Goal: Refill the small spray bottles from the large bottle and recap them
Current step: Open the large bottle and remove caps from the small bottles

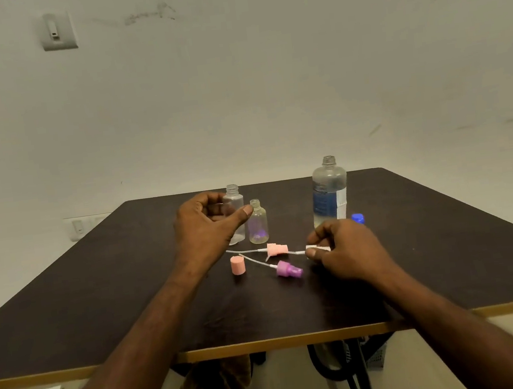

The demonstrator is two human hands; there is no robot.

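left hand (203, 230) curls round the clear spray bottle (233, 197) left of the large bottle (329, 192); right hand (349, 247) pinches a white spray head (316, 247). best to steady the bottle and feed the tube straight in.

just the one head-worn wide-angle cam, sitting above the near edge of the dark worktop (412, 207), looking forward and slightly down, both forearms reaching in from the bottom, bare wall (267, 80) filling the far upper half of the view
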